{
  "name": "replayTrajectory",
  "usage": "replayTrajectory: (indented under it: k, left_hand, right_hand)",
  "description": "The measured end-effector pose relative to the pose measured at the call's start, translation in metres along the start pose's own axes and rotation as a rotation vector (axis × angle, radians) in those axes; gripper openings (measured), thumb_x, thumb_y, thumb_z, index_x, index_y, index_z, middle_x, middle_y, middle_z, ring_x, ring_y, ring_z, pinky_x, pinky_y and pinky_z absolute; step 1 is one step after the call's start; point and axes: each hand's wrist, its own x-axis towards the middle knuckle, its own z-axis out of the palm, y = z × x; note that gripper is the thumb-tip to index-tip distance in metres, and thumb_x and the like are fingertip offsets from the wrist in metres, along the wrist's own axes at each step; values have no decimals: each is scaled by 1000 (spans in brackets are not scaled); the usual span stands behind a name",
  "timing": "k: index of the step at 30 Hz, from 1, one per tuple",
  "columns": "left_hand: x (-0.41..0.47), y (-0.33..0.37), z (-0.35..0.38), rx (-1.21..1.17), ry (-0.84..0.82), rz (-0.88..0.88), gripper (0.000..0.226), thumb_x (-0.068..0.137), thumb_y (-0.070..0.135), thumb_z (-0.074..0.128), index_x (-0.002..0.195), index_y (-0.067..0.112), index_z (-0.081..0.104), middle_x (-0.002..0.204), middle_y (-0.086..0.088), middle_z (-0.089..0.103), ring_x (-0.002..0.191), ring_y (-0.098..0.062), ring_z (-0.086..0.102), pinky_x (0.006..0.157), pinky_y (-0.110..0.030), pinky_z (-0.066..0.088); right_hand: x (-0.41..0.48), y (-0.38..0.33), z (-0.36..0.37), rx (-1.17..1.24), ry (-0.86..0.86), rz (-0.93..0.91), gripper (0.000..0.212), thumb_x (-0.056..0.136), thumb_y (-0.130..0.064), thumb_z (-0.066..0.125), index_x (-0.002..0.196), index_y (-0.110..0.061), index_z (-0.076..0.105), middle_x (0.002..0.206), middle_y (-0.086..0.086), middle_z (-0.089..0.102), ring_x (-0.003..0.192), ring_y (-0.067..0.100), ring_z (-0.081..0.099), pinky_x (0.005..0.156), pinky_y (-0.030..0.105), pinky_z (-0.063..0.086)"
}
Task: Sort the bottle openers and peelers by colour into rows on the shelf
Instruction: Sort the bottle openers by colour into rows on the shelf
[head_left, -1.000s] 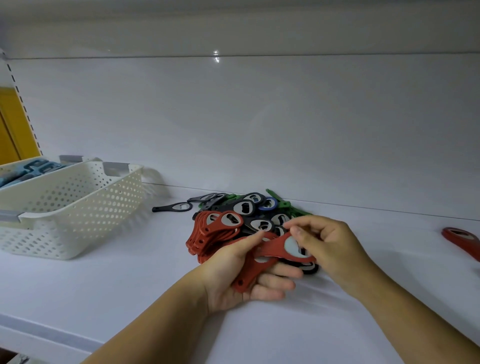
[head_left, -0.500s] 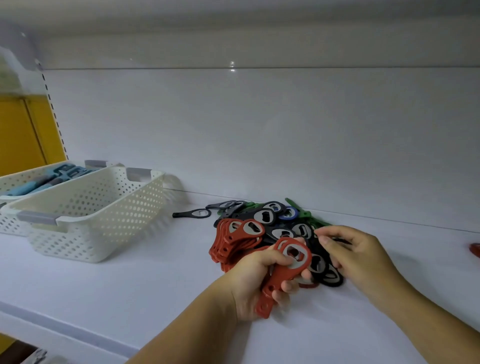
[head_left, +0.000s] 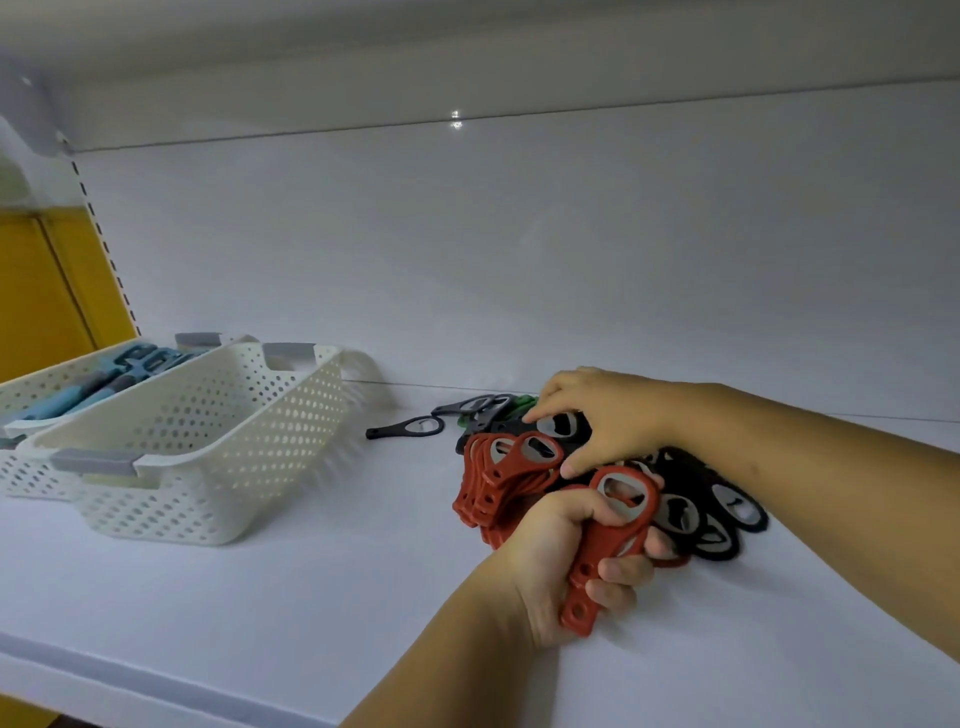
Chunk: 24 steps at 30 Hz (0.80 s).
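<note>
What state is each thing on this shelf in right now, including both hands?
Left hand: grips the held red opener by its handle.
Right hand: spread over the black pile, no grip visible.
Red stack: fanned, lying on the shelf.
Black pile: loose, overlapping.
Lone black opener: flat, apart from the pile.
Green pieces: mostly hidden.
Front basket: upright, contents unseen.
Back basket: holds blue tools.
</note>
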Motion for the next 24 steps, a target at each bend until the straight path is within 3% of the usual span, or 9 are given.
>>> replayTrajectory:
  k: [2,5,10,13,16,19,21,24]
  left_hand:
    - [1,0,0,16,4,-8,16,80,10,39,86,6,53,72,-8,55,39,-7,39,29,-14,30]
    - [1,0,1,41,25,-15,15,81,12,40,86,4,53,75,-10,60,40,-8,41,30,-14,31]
    - [2,2,2,57,80,18,31,94,37,38,102,12,56,81,-16,67,44,-11,48,34,-13,37]
    - [3,4,-1,12,62,21,57,94,58,28,106,12,59,80,-18,66,44,-14,52,37,-17,46]
    - [2,4,1,22,2,3,70,85,67,32,104,9,66,80,-19,66,45,-16,56,40,-22,52]
    - [-2,2,6,163,-7,2,52,87,54,47,94,8,70,82,-17,68,46,-13,55,37,-19,48]
    - [-5,-2,7,206,-26,1,26,82,28,66,94,5,64,81,-14,68,45,-11,52,35,-17,43]
    - [-5,-4,5,164,-50,38,31,70,3,63,98,5,50,76,-10,60,43,-8,46,33,-15,36]
  right_hand:
    - [7,-4,4,-31,-41,-10,65,76,-46,73,135,-37,47,135,-9,40,123,12,34,102,35,38]
    - [11,-7,4,-5,33,-21,55,73,-43,77,123,-32,57,122,-11,49,112,10,42,93,32,44]
    - [-24,4,-17,320,153,130,43,70,-34,82,107,-33,61,87,-17,55,80,3,55,68,20,42]
    - [-64,11,-28,471,122,123,40,68,-28,83,101,-38,63,95,-5,64,68,-5,57,68,19,47]
    - [-98,0,-32,442,-20,114,47,70,-17,82,107,-39,63,106,-13,62,73,-10,58,68,8,46]
    - [-111,-15,-26,276,7,130,56,71,-18,79,117,-42,60,109,-18,55,97,-1,55,86,18,47]
    - [-114,-22,-19,215,44,126,60,73,-19,75,125,-41,56,117,-13,52,108,5,52,95,27,45]
    - [-128,-26,-13,212,103,172,63,79,-21,68,136,-37,46,131,-14,43,120,5,42,101,22,36]
